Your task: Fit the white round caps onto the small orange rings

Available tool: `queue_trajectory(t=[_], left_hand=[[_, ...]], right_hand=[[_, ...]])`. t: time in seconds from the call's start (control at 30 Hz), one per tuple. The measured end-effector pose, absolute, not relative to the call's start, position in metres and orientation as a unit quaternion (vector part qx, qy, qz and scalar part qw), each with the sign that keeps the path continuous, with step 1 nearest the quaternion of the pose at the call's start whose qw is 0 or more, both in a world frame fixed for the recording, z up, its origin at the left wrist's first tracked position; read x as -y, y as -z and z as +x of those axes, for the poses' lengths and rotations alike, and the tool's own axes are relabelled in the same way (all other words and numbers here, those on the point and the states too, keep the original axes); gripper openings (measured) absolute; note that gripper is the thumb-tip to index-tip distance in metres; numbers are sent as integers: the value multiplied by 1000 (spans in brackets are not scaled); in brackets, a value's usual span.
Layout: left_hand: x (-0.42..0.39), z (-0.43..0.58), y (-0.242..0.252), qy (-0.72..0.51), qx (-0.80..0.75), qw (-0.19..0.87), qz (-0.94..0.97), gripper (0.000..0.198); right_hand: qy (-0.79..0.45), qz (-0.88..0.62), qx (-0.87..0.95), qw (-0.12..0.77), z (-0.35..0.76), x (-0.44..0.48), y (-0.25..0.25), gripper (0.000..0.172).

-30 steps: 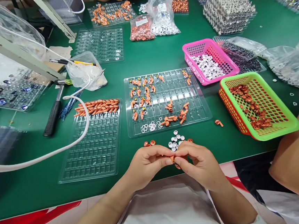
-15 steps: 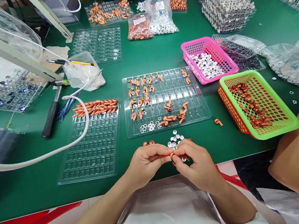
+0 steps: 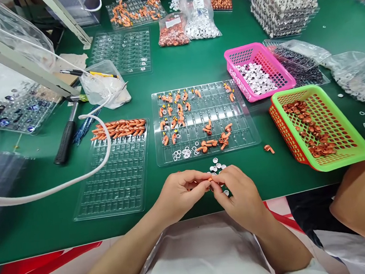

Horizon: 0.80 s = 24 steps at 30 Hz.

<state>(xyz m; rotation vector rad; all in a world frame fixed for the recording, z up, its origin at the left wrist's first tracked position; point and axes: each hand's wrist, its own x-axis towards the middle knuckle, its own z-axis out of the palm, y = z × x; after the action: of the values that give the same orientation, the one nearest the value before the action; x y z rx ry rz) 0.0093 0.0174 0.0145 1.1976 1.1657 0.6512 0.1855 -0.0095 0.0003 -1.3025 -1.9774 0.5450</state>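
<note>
In front of my body my left hand (image 3: 181, 195) and my right hand (image 3: 239, 195) meet, their fingertips pinched on one small orange earbud shell (image 3: 210, 179). The fingers cover most of that piece. Under and just beyond my hands lie loose small white round caps (image 3: 216, 167), partly hidden. A clear blister tray (image 3: 245, 125) sits past them, holding orange earbud parts (image 3: 207, 127) with stems and a cluster of thin white rings (image 3: 187, 153). One single orange earbud shell (image 3: 269, 148) rests on the green table to the right of the tray.
Right: a green basket (image 3: 356, 149) of orange pieces, a pink basket (image 3: 288, 83) of white caps, another person's arm (image 3: 363, 198). Left: a second tray (image 3: 110, 190) with orange stems, a hammer (image 3: 66, 140), a white cable (image 3: 77, 180). Bagged parts (image 3: 201, 24) stand at the back.
My hands have shifted slightly upward with the orange shell still between the fingertips, which now hide more of it. The camera view has moved a little.
</note>
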Motion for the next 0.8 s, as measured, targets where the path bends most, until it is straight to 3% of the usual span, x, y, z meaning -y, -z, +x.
queue_trajectory(t=[0.3,0.5,0.8], left_hand=[[-11,21,-10,-347,-529,649,423,13],[-7,28,-8,-335,-580,567,480,14],[3,27,-4,-355,-534,489,592,22]], right_hand=[[-272,-540,702,377,180,12,-1,12],[-249,-549,698,385,177,11,1,11],[-326,-551,680,357,183,12,0,15]])
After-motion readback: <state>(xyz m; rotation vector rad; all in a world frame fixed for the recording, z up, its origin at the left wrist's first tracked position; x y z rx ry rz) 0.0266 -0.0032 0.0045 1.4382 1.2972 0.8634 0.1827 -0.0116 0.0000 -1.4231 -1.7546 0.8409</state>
